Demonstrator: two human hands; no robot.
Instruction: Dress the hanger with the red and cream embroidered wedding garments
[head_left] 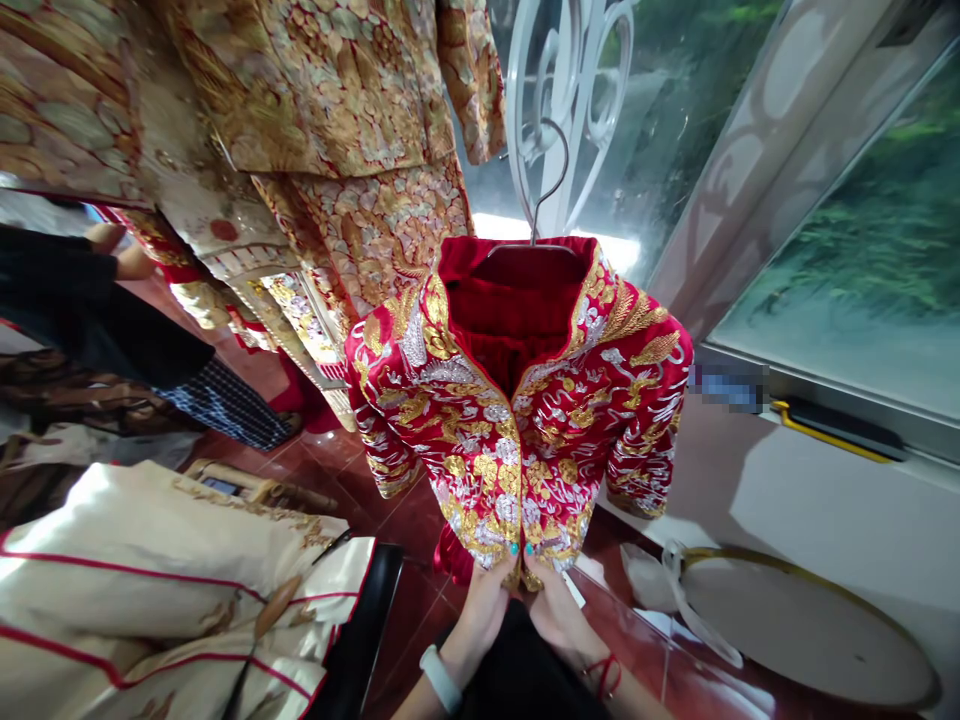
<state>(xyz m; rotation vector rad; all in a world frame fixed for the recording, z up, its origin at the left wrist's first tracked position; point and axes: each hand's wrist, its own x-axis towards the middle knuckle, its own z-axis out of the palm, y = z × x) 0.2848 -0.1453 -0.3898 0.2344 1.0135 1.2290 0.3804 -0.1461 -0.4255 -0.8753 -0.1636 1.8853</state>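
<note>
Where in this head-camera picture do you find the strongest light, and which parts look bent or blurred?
Head view: the strongest light comes through the window behind the hanger, with bright glare below it; the window frame bends near the edges; a small patch beside the red jacket is blurred out; both hands, left hand and right hand, are sharp.

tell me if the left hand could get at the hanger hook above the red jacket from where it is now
Probably yes, with a long reach up. The left hand grips the red embroidered jacket at its bottom hem; the hanger hook sits exposed above the collar, nothing blocking it.
</note>
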